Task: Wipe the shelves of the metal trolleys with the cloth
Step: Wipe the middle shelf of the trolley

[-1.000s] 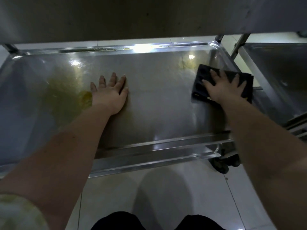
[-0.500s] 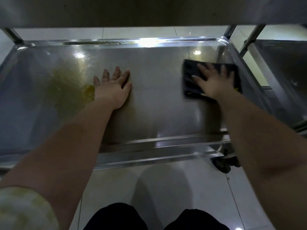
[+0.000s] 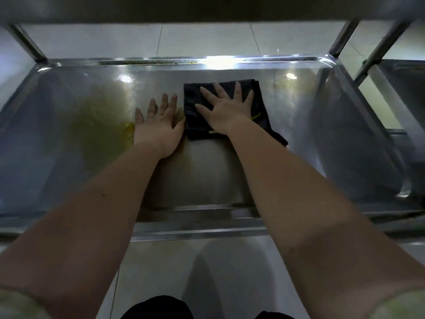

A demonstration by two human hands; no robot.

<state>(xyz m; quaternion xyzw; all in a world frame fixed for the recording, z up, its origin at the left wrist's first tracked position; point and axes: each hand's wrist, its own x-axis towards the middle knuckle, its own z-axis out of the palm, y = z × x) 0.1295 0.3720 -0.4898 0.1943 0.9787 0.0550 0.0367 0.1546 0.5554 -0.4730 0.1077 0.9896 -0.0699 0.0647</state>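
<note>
The flat steel trolley shelf [image 3: 207,59] fills mid-frame. At its centre a dark folded cloth [image 3: 263,111] lies under the right hand [image 3: 226,111]. The left hand [image 3: 158,130] rests just left of it, and a yellowish smear [image 3: 99,116] lies further left. A second steel trolley [image 3: 404,88] stands at the right edge.

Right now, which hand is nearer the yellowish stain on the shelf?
Left. The left hand lies flat on the shelf, its outer edge beside the yellowish stain. The right hand presses the dark cloth farther right, beyond the left hand.
</note>
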